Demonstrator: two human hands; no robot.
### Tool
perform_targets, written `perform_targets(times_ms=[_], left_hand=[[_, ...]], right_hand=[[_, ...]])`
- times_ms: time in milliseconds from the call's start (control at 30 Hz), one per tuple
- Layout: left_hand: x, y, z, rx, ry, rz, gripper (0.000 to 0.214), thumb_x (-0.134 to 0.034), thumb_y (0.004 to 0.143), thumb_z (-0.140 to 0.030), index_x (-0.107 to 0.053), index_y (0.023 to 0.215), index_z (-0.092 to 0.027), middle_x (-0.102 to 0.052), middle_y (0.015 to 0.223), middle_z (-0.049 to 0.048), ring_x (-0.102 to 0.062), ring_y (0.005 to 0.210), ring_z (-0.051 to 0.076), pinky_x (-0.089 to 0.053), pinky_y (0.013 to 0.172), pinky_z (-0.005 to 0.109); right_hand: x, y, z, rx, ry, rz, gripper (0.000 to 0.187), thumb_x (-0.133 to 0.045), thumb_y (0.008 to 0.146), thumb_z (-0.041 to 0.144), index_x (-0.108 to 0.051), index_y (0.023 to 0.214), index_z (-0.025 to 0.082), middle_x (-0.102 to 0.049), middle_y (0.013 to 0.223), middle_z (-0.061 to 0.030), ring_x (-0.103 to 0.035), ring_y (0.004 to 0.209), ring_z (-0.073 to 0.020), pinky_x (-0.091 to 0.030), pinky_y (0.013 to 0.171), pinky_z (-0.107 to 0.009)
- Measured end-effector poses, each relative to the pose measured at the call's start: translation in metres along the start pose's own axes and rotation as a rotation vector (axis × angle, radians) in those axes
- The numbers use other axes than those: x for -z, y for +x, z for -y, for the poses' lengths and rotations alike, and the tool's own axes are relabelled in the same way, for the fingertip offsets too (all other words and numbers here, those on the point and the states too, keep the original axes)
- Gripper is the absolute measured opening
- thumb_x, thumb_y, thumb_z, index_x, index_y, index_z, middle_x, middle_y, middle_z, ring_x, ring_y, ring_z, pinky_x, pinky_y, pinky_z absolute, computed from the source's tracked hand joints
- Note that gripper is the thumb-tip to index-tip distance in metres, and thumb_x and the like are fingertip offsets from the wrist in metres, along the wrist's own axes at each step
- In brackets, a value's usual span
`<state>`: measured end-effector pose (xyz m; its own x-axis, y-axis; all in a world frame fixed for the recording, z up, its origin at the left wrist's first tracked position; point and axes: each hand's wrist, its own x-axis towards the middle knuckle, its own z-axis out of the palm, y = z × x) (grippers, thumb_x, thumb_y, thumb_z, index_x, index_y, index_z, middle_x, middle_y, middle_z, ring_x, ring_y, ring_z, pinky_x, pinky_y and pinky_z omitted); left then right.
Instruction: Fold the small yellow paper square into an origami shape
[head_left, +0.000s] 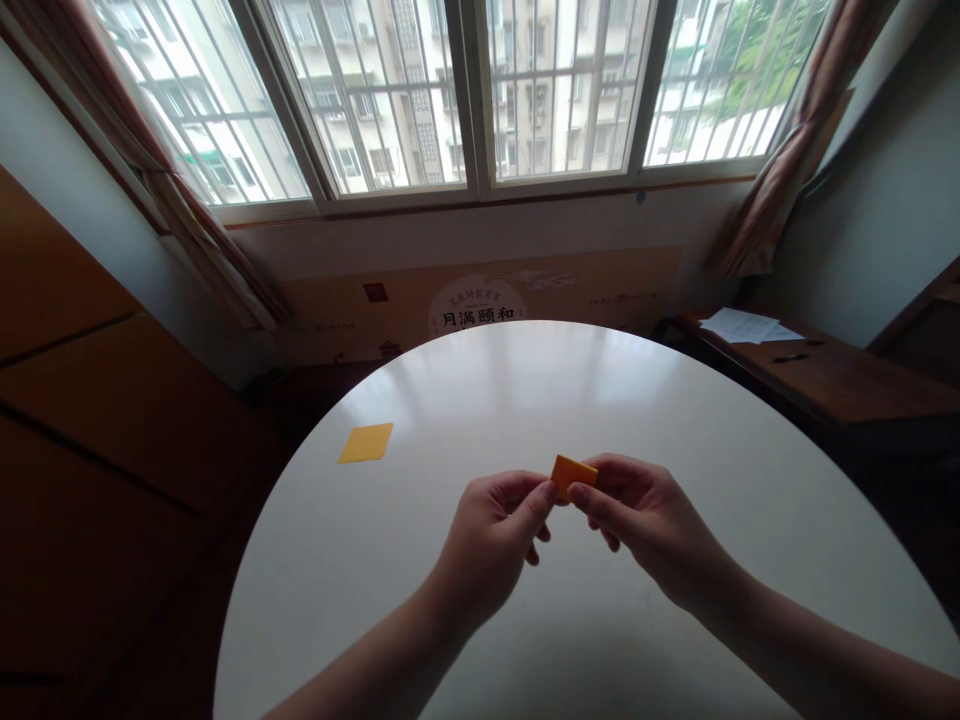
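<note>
A small piece of folded orange paper (576, 470) is held up above the white round table (525, 390). My left hand (495, 530) pinches its left edge between thumb and forefinger. On the other side, my right hand (645, 505) grips the same paper, its thumb lying across the lower front. The fingers behind the paper are partly hidden. Off to the left on the tabletop lies a flat yellow-orange square of paper (366, 443), apart from both hands.
Beyond the table's right edge stands a brown wooden desk (847, 385) with white sheets (742, 325) and a dark pen (790, 358) on it. A wooden cabinet (97, 400) rises at the left. Barred windows (472, 195) and tied curtains (780, 220) are at the back.
</note>
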<state>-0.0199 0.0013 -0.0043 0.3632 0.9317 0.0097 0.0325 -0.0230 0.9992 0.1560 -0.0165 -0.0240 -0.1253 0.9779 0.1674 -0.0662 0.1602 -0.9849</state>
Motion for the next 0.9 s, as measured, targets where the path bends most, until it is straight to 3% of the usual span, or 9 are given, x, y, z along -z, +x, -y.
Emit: perform_targets(times_ms=[167, 367, 533, 900], left_hand=[[0.002, 0.001, 0.003, -0.014, 0.100, 0.030, 0.029, -0.066, 0.086, -0.039, -0.079, 0.090, -0.014, -0.064, 0.062, 0.0034, -0.051, 0.053, 0.011, -0.044, 0.044, 0.019], [0.006, 0.000, -0.004, -0.174, 0.168, -0.052, 0.026, -0.071, 0.084, -0.036, -0.078, 0.098, -0.016, -0.075, 0.085, 0.0092, -0.059, 0.063, 0.014, -0.049, 0.051, 0.022], [0.007, -0.002, -0.009, -0.306, 0.160, -0.071, 0.013, -0.072, 0.084, -0.027, -0.079, 0.086, -0.017, -0.074, 0.081, 0.0069, -0.063, 0.064, 0.014, -0.049, 0.053, 0.021], [0.008, -0.005, -0.004, -0.455, 0.191, -0.209, 0.007, -0.070, 0.085, -0.018, -0.077, 0.085, -0.021, -0.075, 0.077, 0.0027, -0.067, 0.063, 0.014, -0.054, 0.056, 0.022]], right_hand=[[0.000, 0.002, 0.000, 0.034, -0.057, -0.035, 0.022, -0.076, 0.083, 0.041, -0.075, 0.088, 0.019, -0.067, 0.073, -0.0031, -0.056, 0.060, -0.0142, -0.042, 0.045, -0.022], [-0.001, 0.001, 0.007, 0.180, -0.218, -0.080, 0.018, -0.078, 0.081, 0.037, -0.075, 0.085, 0.020, -0.069, 0.076, -0.0042, -0.060, 0.066, -0.0168, -0.048, 0.053, -0.026], [-0.003, -0.002, 0.011, 0.266, -0.343, -0.039, 0.011, -0.075, 0.084, 0.031, -0.073, 0.080, 0.021, -0.067, 0.073, -0.0033, -0.057, 0.062, -0.0155, -0.046, 0.051, -0.025], [-0.003, -0.003, 0.010, 0.139, -0.187, 0.017, 0.014, -0.074, 0.085, 0.033, -0.077, 0.087, 0.020, -0.071, 0.074, -0.0036, -0.058, 0.061, -0.0144, -0.044, 0.050, -0.024]])
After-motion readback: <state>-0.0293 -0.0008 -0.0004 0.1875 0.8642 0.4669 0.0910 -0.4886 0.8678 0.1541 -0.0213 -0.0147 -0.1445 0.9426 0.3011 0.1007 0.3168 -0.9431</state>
